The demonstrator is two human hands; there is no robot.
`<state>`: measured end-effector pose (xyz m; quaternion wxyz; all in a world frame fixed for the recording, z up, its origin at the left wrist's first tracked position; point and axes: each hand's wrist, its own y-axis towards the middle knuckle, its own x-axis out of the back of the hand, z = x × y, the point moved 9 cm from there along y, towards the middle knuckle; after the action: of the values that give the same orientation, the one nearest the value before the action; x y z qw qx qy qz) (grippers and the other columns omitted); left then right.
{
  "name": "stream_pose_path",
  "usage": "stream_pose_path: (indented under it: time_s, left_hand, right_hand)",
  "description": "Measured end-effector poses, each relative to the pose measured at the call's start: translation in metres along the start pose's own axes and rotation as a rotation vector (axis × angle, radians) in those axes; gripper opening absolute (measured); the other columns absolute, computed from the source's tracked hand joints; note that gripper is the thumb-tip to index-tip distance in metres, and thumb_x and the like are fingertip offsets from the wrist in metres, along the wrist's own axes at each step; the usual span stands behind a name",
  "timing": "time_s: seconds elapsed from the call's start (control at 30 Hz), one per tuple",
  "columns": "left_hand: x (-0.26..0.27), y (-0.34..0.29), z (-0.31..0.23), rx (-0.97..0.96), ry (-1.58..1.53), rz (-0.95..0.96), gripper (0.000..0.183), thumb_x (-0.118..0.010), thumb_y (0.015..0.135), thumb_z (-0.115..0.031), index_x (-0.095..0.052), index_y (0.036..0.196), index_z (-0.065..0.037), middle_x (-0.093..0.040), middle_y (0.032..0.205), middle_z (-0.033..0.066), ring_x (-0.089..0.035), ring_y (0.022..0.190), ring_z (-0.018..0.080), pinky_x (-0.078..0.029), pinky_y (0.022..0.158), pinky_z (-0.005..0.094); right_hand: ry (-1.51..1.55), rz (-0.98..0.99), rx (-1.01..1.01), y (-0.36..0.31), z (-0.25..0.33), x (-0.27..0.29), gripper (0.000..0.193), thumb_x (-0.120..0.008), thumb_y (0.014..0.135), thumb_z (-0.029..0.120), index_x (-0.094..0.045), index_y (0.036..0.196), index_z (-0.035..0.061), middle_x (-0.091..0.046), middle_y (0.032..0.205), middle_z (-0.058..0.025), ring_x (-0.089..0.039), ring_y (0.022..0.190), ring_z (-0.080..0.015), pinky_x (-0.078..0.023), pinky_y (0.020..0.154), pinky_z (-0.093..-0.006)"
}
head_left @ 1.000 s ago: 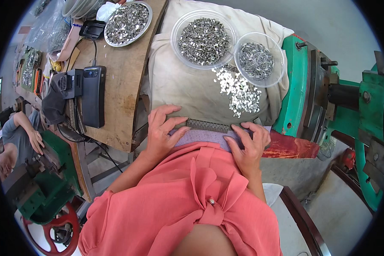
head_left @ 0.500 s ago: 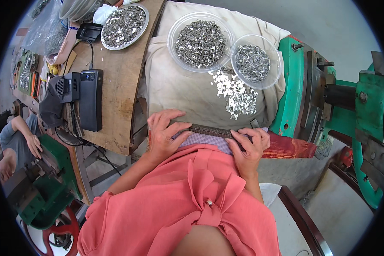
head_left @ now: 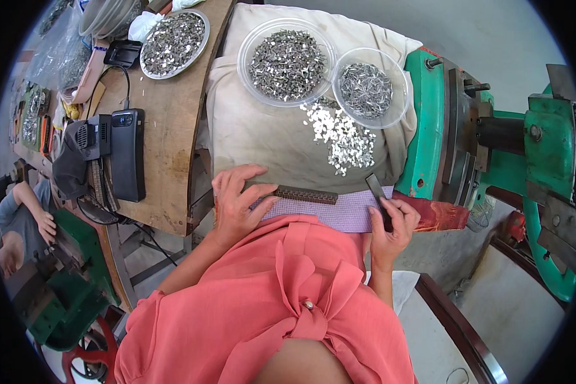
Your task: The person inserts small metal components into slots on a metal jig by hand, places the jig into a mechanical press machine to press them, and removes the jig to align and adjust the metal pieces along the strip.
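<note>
Head: left fingers point(head_left: 257, 191) pinch a bar point(head_left: 308, 195), end hidden; right fingers point(head_left: 396, 213) hold a strip point(head_left: 374, 186).

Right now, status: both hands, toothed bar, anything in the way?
Left hand pinching left end of toothed bar. Right hand gripping flat dark strip. Bar's right end free. Loose pale chips beyond it, not touching.

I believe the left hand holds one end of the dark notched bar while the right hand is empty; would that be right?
Not quite: in the head view, the right hand holds a flat dark strip. The left hand does hold one end of the dark notched bar.
</note>
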<state>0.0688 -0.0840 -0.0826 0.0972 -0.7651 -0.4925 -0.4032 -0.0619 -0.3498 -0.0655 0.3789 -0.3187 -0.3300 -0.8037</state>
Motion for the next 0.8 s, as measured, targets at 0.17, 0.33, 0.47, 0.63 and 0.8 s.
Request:
stream_pose_path:
  time_s: [0.17,0.33,0.47,0.63,0.8]
  left_hand:
    - [0.000,-0.001,0.000,-0.006,0.003,-0.001,0.029,-0.083,0.066,-0.015,-0.071,0.093,-0.013,-0.064,0.117,0.0076,-0.057,0.110,0.0258,-0.033,0.094,0.0389]
    - [-0.001,-0.001,-0.001,-0.016,0.004,0.005,0.030,-0.082,0.066,-0.015,-0.071,0.093,-0.013,-0.064,0.116,0.0076,-0.057,0.110,0.0257,-0.033,0.093,0.0385]
    - [0.000,0.000,-0.002,-0.006,0.004,0.009,0.029,-0.082,0.066,-0.015,-0.072,0.093,-0.012,-0.064,0.117,0.0077,-0.057,0.110,0.0254,-0.032,0.094,0.0384]
    - [0.000,0.001,-0.001,-0.012,0.012,0.012,0.027,-0.081,0.069,-0.017,-0.072,0.094,-0.013,-0.063,0.117,0.0061,-0.057,0.109,0.0242,-0.033,0.093,0.0385]
    - [0.000,0.000,-0.002,-0.017,0.030,0.010,0.025,-0.081,0.072,-0.018,-0.072,0.094,-0.015,-0.063,0.118,0.0044,-0.057,0.108,0.0230,-0.033,0.091,0.0387]
  right_hand:
    - [0.028,-0.009,-0.067,-0.004,-0.017,0.006,0.034,-0.085,0.070,0.006,-0.074,0.102,0.0063,-0.063,0.099,-0.0070,-0.055,0.095,-0.0231,-0.043,0.085,-0.0358]
    - [0.051,0.029,-0.100,-0.004,-0.023,0.005,0.034,-0.084,0.071,0.005,-0.074,0.104,0.0051,-0.063,0.097,-0.0086,-0.057,0.091,-0.0240,-0.045,0.082,-0.0356]
    - [0.056,0.040,-0.099,-0.003,-0.022,0.003,0.034,-0.083,0.072,0.004,-0.073,0.105,0.0047,-0.064,0.096,-0.0093,-0.057,0.090,-0.0244,-0.046,0.080,-0.0356]
    - [0.056,0.041,-0.094,-0.002,-0.022,0.003,0.033,-0.082,0.073,0.004,-0.073,0.105,0.0042,-0.064,0.096,-0.0096,-0.058,0.090,-0.0246,-0.046,0.080,-0.0358]
    - [0.063,0.057,-0.092,-0.002,-0.022,0.002,0.033,-0.080,0.076,0.002,-0.073,0.107,0.0029,-0.064,0.098,-0.0089,-0.059,0.090,-0.0199,-0.047,0.079,-0.0305]
